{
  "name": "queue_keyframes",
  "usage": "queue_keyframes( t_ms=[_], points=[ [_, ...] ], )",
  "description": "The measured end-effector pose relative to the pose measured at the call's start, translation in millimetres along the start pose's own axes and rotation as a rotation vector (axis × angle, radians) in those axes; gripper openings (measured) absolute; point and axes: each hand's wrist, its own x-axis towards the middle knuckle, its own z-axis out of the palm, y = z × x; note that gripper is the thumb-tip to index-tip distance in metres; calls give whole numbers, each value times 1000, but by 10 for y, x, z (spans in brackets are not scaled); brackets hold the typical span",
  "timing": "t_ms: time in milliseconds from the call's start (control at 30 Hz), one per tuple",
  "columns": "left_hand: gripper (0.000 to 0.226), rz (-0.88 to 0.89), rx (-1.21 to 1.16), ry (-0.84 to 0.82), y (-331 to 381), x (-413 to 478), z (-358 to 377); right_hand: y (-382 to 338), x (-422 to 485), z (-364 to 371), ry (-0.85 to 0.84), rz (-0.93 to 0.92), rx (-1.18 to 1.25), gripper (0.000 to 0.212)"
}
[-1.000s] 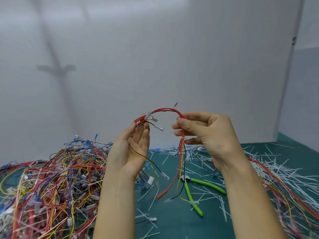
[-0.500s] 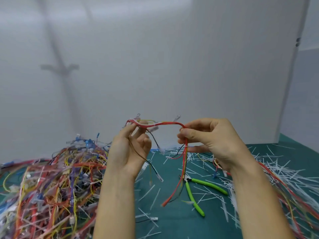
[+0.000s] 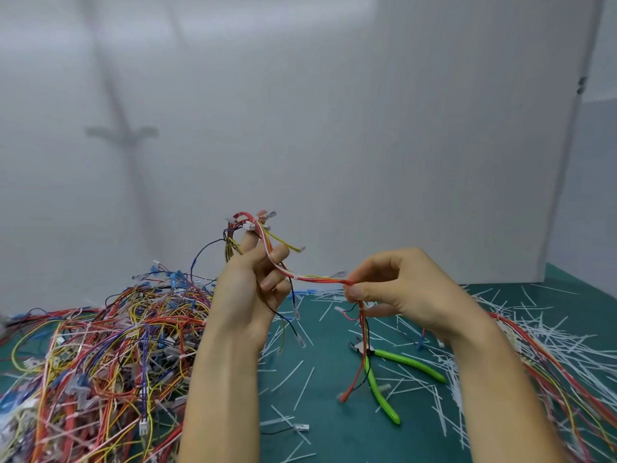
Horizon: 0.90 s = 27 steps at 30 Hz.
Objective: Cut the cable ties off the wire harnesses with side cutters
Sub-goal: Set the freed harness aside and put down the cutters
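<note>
I hold a red, yellow and black wire harness (image 3: 314,278) in the air between both hands. My left hand (image 3: 253,289) grips its upper end, where white connectors and a looped bundle stick up past the fingers. My right hand (image 3: 394,289) pinches the red strand between thumb and forefinger; below it the loose ends hang toward the mat. A white cable tie (image 3: 293,277) wraps the strand between my hands. The side cutters (image 3: 384,379) with bright green handles lie on the green mat under my right hand, untouched.
A big tangle of harnesses (image 3: 100,355) covers the mat on the left. More red and yellow harnesses (image 3: 551,362) lie on the right among several cut white tie strips (image 3: 300,379). A white wall (image 3: 300,128) stands close behind.
My left hand has risen and turned, bunching the harness end above its fingers. My right hand dropped lower, so the strand now slopes down from left to right.
</note>
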Motion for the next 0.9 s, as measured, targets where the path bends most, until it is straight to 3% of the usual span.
queue_keyframes(
  t_ms=[200, 267, 300, 400, 500, 633, 700, 767, 900],
  points=[
    [46, 173, 398, -24, -56, -5, 67, 48, 38, -5, -57, -18, -415, 25],
    [43, 234, 543, -25, -101, -5, 94, 43, 54, 11, 45, -58, -443, 39],
    [41, 250, 588, -38, -125, -1, 100, 37, 67, 14, 151, -90, -371, 40],
    [37, 264, 742, -100, -204, 34, 95, -41, 67, 19, 384, -212, 6, 15],
    [38, 326, 966, -128, -291, 62, 113, -90, 51, 46, 303, -266, 137, 28],
    [47, 386, 1289, -216, -354, 45, 143, -84, 69, 139, 398, -282, 114, 2],
    [37, 443, 1400, -210, -362, 42, 145, -61, 77, 130, 431, -257, 141, 3],
    [29, 491, 1368, -213, -377, 39, 161, -57, 68, 90, 442, -248, 148, 6],
    [45, 520, 1187, -292, -434, -1, 239, -44, 60, 29, 484, -248, 287, 16]
  ],
)
